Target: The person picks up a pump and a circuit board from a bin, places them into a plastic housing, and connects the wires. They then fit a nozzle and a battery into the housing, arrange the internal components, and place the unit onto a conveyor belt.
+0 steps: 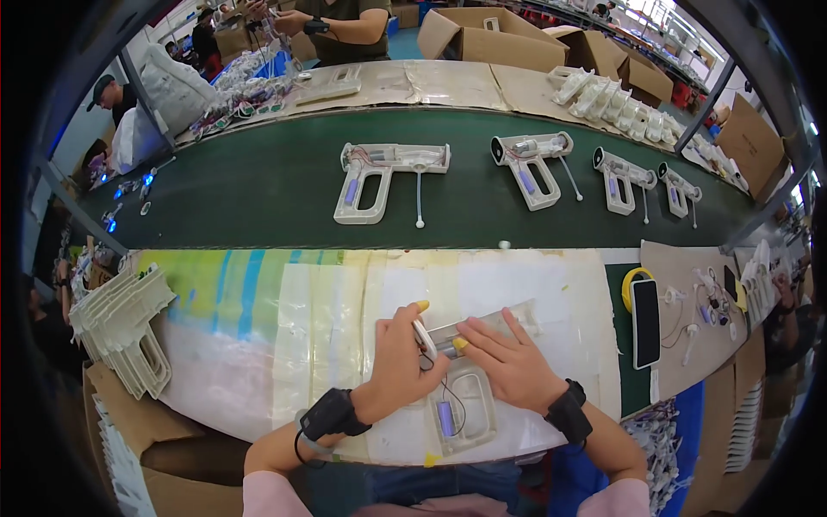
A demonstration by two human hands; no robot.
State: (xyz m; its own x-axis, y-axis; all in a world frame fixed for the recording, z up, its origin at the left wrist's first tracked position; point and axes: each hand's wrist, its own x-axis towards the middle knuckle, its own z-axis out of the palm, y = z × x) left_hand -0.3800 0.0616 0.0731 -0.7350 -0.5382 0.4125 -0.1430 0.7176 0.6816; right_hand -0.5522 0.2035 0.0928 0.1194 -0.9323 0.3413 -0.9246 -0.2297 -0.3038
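In front of me on the bench lies a whitish, translucent gun-shaped plastic housing half, its handle pointing toward me. A purple cylindrical battery sits in the handle, with a dark wire looping up from it. My left hand pinches a white round end cap at the rear of the barrel. Stretched out flat, the fingers of my right hand rest over the barrel and a grey cylindrical part inside it. The palms and fingers hide part of the barrel's inside.
Beyond the bench, a green conveyor belt carries several similar housings with parts fitted. Stacked housing shells stand at left. At right lie a phone, a yellow tape roll and wired parts. Another person works across the belt.
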